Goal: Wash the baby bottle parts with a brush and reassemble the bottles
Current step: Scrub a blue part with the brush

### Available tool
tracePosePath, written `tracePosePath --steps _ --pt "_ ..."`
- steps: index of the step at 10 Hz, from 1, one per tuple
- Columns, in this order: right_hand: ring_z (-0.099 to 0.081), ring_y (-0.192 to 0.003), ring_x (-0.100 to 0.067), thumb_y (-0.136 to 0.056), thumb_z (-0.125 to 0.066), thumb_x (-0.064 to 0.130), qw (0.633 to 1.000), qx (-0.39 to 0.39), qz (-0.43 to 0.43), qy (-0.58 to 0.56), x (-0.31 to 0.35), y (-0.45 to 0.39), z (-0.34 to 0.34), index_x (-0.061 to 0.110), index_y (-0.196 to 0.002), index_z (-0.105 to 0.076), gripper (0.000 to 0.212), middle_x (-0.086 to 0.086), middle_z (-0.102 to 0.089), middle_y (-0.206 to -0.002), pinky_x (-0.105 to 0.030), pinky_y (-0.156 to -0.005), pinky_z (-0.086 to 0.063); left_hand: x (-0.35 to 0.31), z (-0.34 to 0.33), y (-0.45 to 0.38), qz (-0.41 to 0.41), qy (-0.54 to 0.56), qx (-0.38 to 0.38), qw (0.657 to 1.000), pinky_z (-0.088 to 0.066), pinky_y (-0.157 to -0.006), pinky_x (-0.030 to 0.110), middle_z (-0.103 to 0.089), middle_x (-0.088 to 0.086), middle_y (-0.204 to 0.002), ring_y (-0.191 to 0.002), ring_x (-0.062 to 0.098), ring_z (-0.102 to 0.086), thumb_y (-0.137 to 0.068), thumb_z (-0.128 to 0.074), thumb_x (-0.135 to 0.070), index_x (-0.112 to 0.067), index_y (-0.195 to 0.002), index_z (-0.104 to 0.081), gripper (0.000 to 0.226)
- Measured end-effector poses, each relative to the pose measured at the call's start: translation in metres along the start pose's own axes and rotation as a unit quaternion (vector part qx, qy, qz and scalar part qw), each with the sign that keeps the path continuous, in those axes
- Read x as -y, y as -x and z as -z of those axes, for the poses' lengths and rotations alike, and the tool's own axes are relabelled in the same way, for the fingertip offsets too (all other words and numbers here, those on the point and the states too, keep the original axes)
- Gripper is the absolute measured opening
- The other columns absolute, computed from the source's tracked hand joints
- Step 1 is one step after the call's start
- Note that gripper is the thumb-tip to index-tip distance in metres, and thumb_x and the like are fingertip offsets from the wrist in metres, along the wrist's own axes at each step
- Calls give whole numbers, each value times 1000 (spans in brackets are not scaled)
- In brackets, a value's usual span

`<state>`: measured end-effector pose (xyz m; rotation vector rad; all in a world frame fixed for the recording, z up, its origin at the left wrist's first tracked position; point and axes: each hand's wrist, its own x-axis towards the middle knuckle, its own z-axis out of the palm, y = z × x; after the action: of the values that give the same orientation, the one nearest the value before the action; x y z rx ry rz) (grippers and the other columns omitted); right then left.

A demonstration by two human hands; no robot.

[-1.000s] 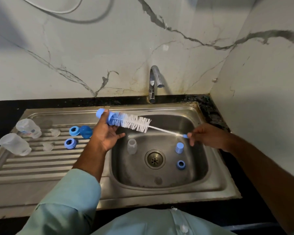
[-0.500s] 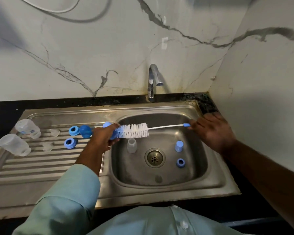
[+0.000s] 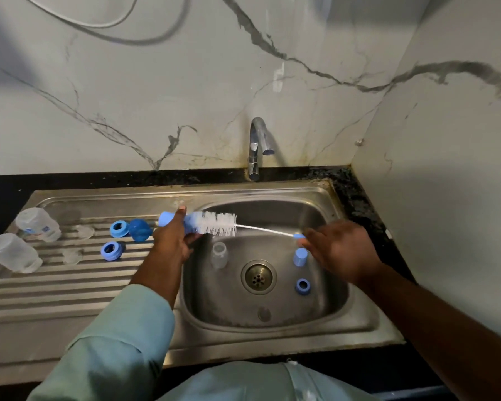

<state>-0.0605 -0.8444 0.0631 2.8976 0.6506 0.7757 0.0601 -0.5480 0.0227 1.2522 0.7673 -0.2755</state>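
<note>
Two bottles (image 3: pixel 38 224) show blurred, unreadable print; your left hand (image 3: pixel 171 241) grips the brush (image 3: pixel 214 222), your right hand (image 3: pixel 342 250) pinches its tip.

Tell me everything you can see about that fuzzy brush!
The brush is a bottle brush with white bristles, a thin white wire stem and a light blue handle with a rounded end. It lies almost level above the sink, handle to the left. The left hand grips the handle beside the bristles. The right hand holds the small blue tip of the stem. It touches nothing else.
</note>
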Motion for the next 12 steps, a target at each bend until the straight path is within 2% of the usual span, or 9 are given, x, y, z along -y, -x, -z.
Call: tracePosePath --steps 2,3,4,5,6,7,8,10,12 --pt "-59 -59 -25 -92 -53 35 926 200 -272 -169 -16 0 -14 17 -71 -70 33 -1 -61 -60 -29 -58 -41 8 -1 -2 40 29 131 990 -43 -95 48 -67 8 -104 -94 21 -63 -91 -60 -48 -19 -103 -61 31" --pt "-31 -31 -9 -92 -49 36 542 396 -434 -601 -5 9 -13 10 -67 -67 41 3 -38 -40 -15 -38 -23 4 0 -3 23 149 249 957 -45 -97 51 -68 8 -106 -103 24 -62 -90 -52 -52 -15 -109 -64 43" --pt "-31 -34 -9 -95 -52 32 583 367 -368 -624 17 10 -12 10 -80 -66 30 1 -43 -46 -15 -36 -25 -7 1 -13 1 158 207 966 -57 -83 47 -64 6 -119 -100 22 -66 -87 -60 -49 -14 -124 -56 51" --pt "-58 -64 -15 -88 -55 39 889 227 -213 -335 20 4 -17 20 -88 -64 21 5 -62 -72 -28 -60 -48 -4 -6 -14 -47 145 40 987 -58 -78 46 -65 9 -114 -92 24 -67 -88 -71 -34 -12 -122 -51 45" --pt "-62 -68 -25 -89 -41 35 991 66 -111 -26 13 3 -27 20 -82 -69 32 0 -67 -71 -30 -63 -49 2 -12 -9 -61 96 19 993 -54 -82 45 -65 7 -105 -94 24 -66 -91 -67 -36 -17 -117 -49 38" --pt "-55 -52 -22 -96 -50 29 847 260 -323 -332 9 -3 -12 15 -74 -66 30 0 -55 -55 -24 -50 -37 -3 -7 -6 -11 54 144 988 -49 -89 45 -67 8 -107 -106 26 -62 -92 -61 -43 -17 -115 -56 35" --pt "-26 -34 -8 -100 -42 28 535 426 -375 -626 1 5 -9 8 -79 -63 35 2 -35 -44 -14 -38 -21 -4 -5 -7 12 74 216 974 -45 -96 51 -66 11 -114 -113 30 -60 -92 -56 -47 -13 -121 -58 45" --pt "-62 -62 -24 -89 -50 34 992 55 -80 -83 7 5 -21 16 -83 -73 29 -2 -67 -67 -32 -58 -52 7 -16 -9 -110 16 -66 992 -55 -89 41 -65 9 -117 -103 26 -66 -81 -78 -39 -11 -124 -54 56" --pt "-58 -68 -24 -85 -63 19 997 -75 4 16 8 7 -25 14 -83 -71 10 0 -63 -69 -34 -67 -36 2 -9 -4 -100 -83 -114 985 -55 -71 35 -64 6 -104 -83 20 -63 -77 -77 -52 -11 -117 -55 62"
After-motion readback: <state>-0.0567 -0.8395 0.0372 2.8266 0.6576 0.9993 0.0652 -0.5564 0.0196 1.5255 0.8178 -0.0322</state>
